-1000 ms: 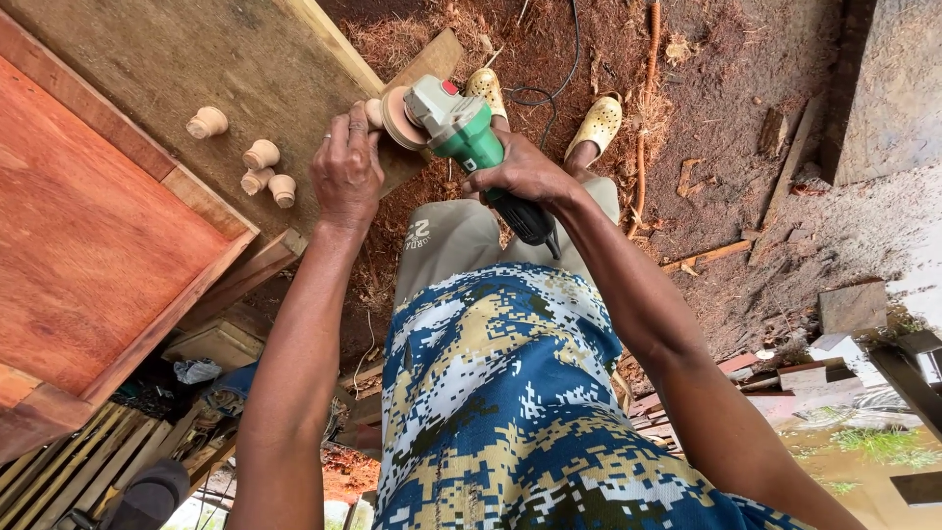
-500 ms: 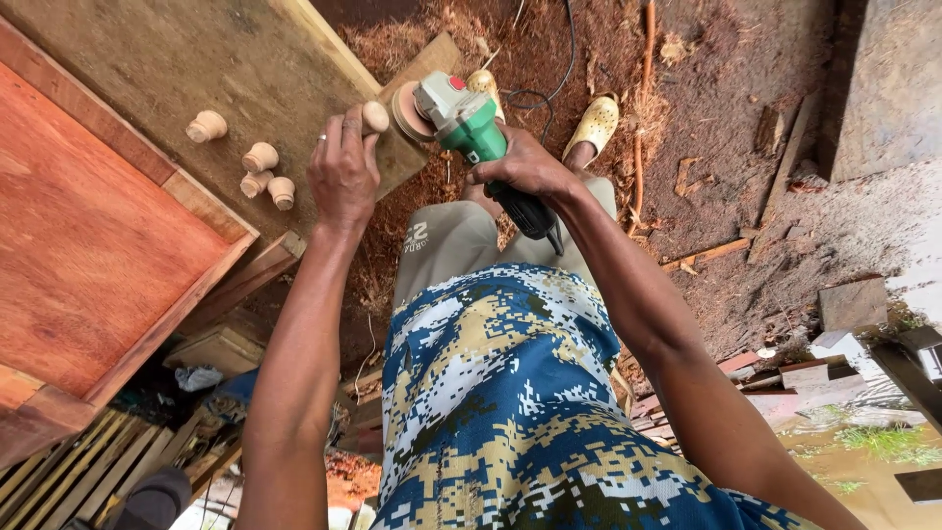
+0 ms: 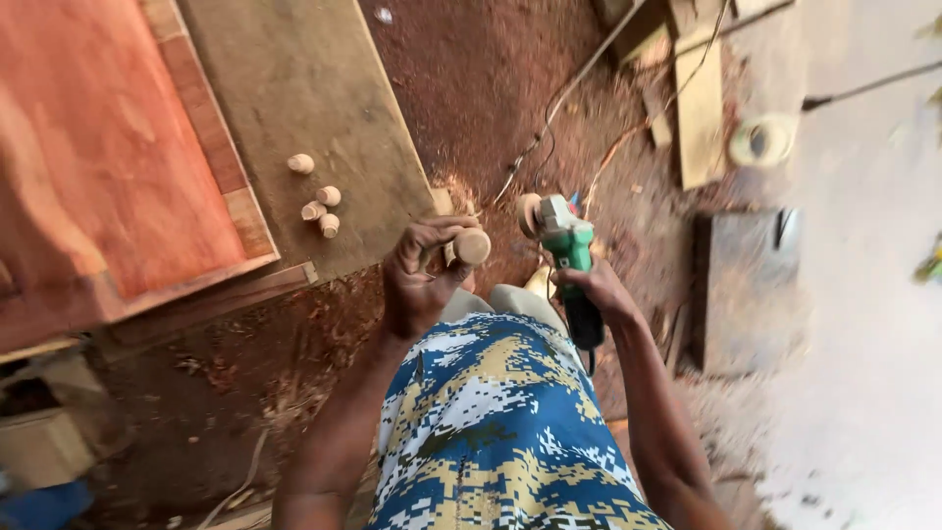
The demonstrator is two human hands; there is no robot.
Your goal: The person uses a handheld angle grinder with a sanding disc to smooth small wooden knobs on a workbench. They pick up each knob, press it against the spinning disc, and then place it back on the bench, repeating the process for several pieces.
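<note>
Round wooden knob (image 3: 472,246): pinched in left hand (image 3: 420,280), raised over the lap. Green angle grinder (image 3: 567,257): gripped by right hand (image 3: 599,291), disc just beside. Risk: disc nicking fingers or flinging knob. Four knobs (image 3: 317,194) on desk (image 3: 294,88)

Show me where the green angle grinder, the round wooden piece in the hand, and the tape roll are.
green angle grinder (image 3: 569,245), head view, green body.
round wooden piece (image 3: 473,246), head view, flat end.
tape roll (image 3: 760,140), head view, outer ring.
</note>
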